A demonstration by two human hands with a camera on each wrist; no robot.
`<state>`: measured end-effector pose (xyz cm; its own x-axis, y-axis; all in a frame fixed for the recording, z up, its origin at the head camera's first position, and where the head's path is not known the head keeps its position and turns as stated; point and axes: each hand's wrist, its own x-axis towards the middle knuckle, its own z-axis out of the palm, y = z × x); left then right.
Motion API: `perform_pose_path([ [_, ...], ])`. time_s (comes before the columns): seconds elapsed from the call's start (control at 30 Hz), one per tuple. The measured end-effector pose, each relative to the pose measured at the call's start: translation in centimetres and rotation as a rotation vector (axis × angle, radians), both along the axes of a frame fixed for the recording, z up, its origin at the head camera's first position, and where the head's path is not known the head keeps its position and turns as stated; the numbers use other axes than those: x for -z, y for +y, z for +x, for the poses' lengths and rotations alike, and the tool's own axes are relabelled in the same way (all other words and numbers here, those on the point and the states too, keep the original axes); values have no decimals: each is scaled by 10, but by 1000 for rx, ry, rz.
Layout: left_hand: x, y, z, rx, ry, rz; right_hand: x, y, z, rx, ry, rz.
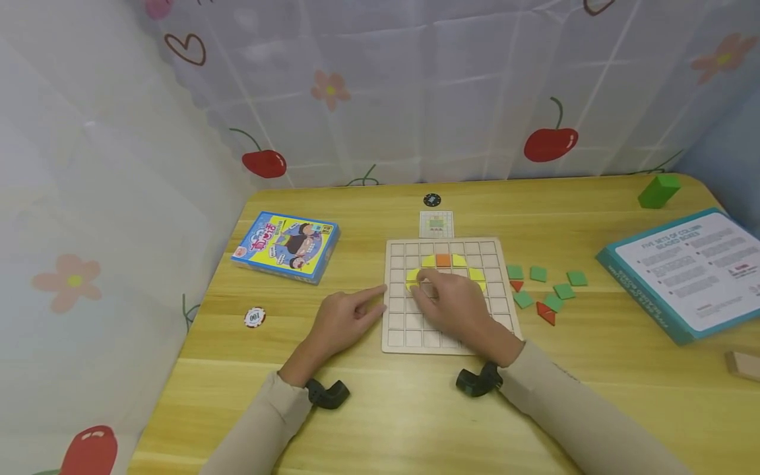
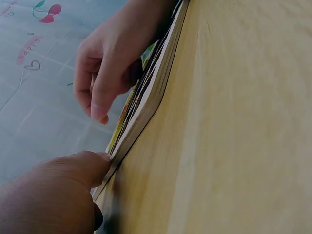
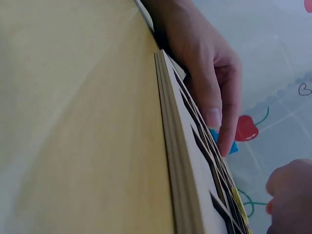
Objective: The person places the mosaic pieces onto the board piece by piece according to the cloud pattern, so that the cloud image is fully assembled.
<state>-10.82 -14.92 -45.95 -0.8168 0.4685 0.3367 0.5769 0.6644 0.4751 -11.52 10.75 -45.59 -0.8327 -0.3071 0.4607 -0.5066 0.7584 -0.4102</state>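
A light wooden grid board [image 1: 396,338] lies on the table with an orange square [image 1: 443,260] and several yellow pieces [image 1: 458,260] in its cells. Over the board's middle, my right hand [image 1: 454,303] has bent fingers, with thumb and index tips close to the yellow pieces at the left. I cannot tell whether a piece is between those tips. My left hand [image 1: 344,320] touches the board's left edge with thumb and index finger extended. In the left wrist view, the left thumb [image 2: 92,165] meets the board's side. Behind the board lies a small pattern card [image 1: 436,224].
Green squares [image 1: 538,273] and red triangles [image 1: 547,313] lie right of the board. Farther right are a teal box [image 1: 689,270], a green block [image 1: 659,191] and a wooden block [image 1: 744,365]. A blue box [image 1: 287,245], a white chip [image 1: 254,317] and a black chip [image 1: 432,199] also lie here.
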Motion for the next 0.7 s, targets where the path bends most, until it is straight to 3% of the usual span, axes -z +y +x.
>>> perform_pose_path([
  [0.17,0,1,1,-1,-44,1,-5,23,2,31,132,-121],
  [0.37,1,1,1,13,-51,-6,-2,74,21,76,287,-219],
  [0.53,-1,1,-1,10,-34,-13,0,115,40,170,305,-217],
  [0.7,-2,0,1,7,-31,-8,3,144,44,235,281,-181],
])
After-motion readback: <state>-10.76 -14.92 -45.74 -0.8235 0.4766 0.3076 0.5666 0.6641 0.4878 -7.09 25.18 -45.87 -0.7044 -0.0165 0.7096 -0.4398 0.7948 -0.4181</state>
